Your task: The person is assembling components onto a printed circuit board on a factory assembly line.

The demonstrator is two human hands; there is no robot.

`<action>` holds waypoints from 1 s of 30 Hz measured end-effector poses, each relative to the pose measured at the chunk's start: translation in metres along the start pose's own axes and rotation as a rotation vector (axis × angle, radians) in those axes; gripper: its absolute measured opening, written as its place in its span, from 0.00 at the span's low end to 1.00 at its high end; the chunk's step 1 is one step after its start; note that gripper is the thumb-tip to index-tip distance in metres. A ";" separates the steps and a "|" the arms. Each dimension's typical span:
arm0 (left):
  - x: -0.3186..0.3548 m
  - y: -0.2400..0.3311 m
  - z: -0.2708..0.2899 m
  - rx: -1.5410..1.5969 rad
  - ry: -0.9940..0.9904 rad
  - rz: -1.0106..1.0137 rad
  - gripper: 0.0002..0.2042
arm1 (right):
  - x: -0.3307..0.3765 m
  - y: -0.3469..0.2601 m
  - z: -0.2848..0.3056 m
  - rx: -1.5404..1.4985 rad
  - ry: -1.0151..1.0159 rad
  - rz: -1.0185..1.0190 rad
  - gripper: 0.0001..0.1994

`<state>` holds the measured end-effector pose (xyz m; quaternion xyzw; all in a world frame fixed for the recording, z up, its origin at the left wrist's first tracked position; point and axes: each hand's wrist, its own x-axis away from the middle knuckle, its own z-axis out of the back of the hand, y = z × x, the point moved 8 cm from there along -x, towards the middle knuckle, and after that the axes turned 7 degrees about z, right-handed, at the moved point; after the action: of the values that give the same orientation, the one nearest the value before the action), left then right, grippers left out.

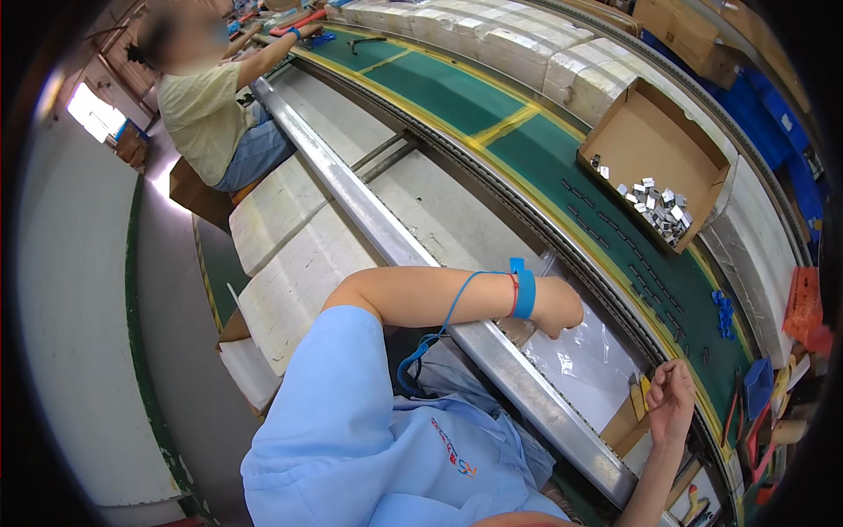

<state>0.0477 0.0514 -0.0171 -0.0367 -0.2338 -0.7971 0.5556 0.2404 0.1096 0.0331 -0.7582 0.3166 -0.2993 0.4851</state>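
My left hand (557,307), with a blue wrist strap (524,294) and coiled blue cord, reaches across a metal rail. Its fingers are curled down, and what they hold, if anything, is hidden. Just below it lies a clear plastic sheet or bag (584,360) over a white surface. My right hand (673,393) is at the near edge of the green worktop (562,149), its fingers bent in toward the palm. I cannot make out anything in it. Close beside it are yellow-handled tools (638,397). Several small dark strips (628,241) lie in rows on the worktop.
A shallow cardboard box (654,132) with small silver and white parts (659,211) sits across the worktop. A blue crumpled item (723,314) lies nearer. The metal rail (351,193) runs before me. A co-worker (206,114) sits far left; white foam blocks (303,281) stand nearby.
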 end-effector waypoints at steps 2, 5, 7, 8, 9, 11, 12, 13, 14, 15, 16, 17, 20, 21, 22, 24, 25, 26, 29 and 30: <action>0.001 0.000 -0.002 0.002 -0.013 0.016 0.12 | 0.002 0.000 0.001 -0.002 0.001 0.003 0.09; 0.003 0.002 -0.001 0.013 -0.010 0.019 0.12 | 0.004 0.001 0.000 0.000 -0.003 0.003 0.09; 0.004 0.002 0.001 0.004 -0.016 0.022 0.12 | 0.005 0.000 0.000 0.004 -0.003 0.005 0.09; 0.005 0.003 0.001 0.005 -0.018 0.017 0.12 | 0.006 0.000 -0.001 0.008 -0.010 0.006 0.09; 0.004 0.004 0.002 -0.001 -0.017 0.012 0.12 | 0.007 0.000 0.000 0.011 -0.012 0.009 0.09; 0.004 0.006 0.002 -0.008 -0.024 -0.011 0.12 | 0.005 0.000 0.002 0.025 0.003 0.005 0.09; 0.004 0.005 0.005 -0.008 -0.004 -0.002 0.12 | 0.006 0.000 0.006 0.036 0.020 0.000 0.09; 0.004 0.004 0.006 -0.008 0.011 0.002 0.12 | 0.005 0.003 0.008 0.031 0.013 -0.012 0.10; 0.005 -0.001 0.004 -0.012 0.003 0.015 0.13 | 0.000 0.007 0.008 0.021 0.003 -0.018 0.11; 0.004 -0.002 0.003 -0.016 -0.005 -0.001 0.13 | 0.000 0.003 0.005 0.034 0.002 -0.019 0.11; 0.004 -0.002 0.005 -0.014 -0.013 0.015 0.13 | -0.001 0.002 0.005 0.062 -0.031 -0.017 0.11; 0.004 -0.001 0.008 -0.013 -0.019 0.021 0.14 | -0.001 -0.001 0.006 0.101 0.000 -0.016 0.11; 0.002 -0.005 0.006 -0.002 -0.015 0.022 0.16 | 0.001 -0.007 0.004 0.052 0.022 -0.051 0.09; 0.000 -0.007 0.002 0.012 -0.006 0.007 0.17 | 0.000 -0.005 0.005 0.013 0.018 -0.063 0.08; 0.000 -0.006 0.000 0.018 0.001 -0.002 0.17 | 0.000 -0.002 0.011 0.025 0.014 -0.059 0.10; 0.000 -0.002 0.004 0.044 -0.021 0.010 0.16 | 0.000 0.001 0.013 -0.001 0.005 -0.063 0.09; 0.002 0.002 0.008 0.063 -0.051 0.026 0.16 | 0.001 0.003 0.013 -0.011 0.014 -0.086 0.08; -0.002 0.007 0.010 0.081 -0.094 0.032 0.16 | 0.003 0.006 0.017 -0.005 0.026 -0.084 0.08; 0.000 0.009 0.010 0.126 -0.089 0.041 0.15 | 0.003 0.009 0.013 -0.061 -0.028 -0.072 0.09; 0.003 0.009 0.010 0.124 -0.069 0.016 0.15 | 0.001 0.009 0.011 -0.068 -0.031 -0.072 0.09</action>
<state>0.0522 0.0503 -0.0039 -0.0318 -0.3013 -0.7748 0.5548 0.2474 0.1123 0.0212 -0.7897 0.2916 -0.2939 0.4527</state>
